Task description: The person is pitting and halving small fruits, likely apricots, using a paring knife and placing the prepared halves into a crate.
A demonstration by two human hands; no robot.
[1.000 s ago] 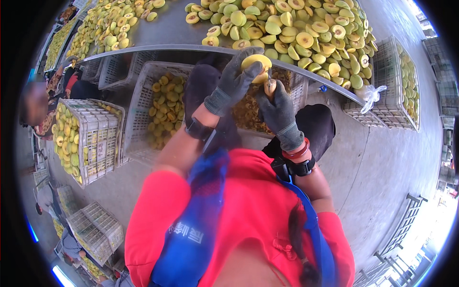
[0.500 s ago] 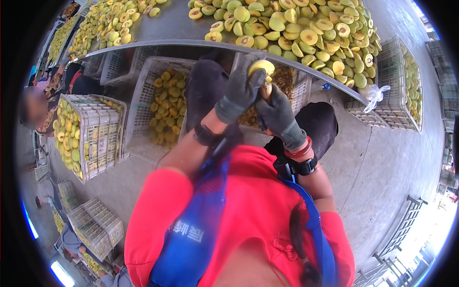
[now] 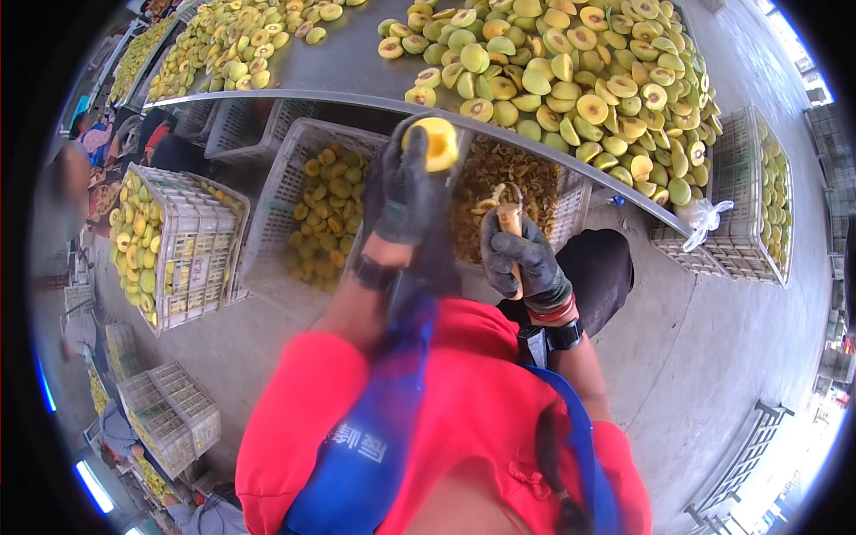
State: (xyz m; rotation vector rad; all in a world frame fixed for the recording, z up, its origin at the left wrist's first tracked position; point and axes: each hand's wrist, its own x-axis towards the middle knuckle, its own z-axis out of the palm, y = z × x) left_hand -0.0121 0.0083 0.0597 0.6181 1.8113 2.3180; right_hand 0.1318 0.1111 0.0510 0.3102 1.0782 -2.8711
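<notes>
My left hand (image 3: 398, 192), in a dark grey work glove, is closed around a yellow fruit half (image 3: 439, 145). The cut face shows a hollow with no stone in it. My right hand (image 3: 535, 267), gloved too, grips the wooden handle of a pitting knife (image 3: 510, 219), whose thin curved metal loop points up toward the table. The two hands are apart, both on my side of the table's near edge. Below and between them, brown fruit stones and scraps (image 3: 477, 192) fill a crate. Just left of my left hand is a crate (image 3: 265, 218) of yellow-green fruit halves.
A metal table (image 3: 343, 71) carries heaps of cut fruit halves, many with stones (image 3: 593, 107). Full crates stand at right (image 3: 736, 165) and left (image 3: 192, 254). A plastic bag (image 3: 704, 218) hangs at the table edge. Other people sit at far left.
My hands have parted. The left moved left with the fruit half, whose hollow now shows; the right drew down with the pitting knife, away from the fruit.
</notes>
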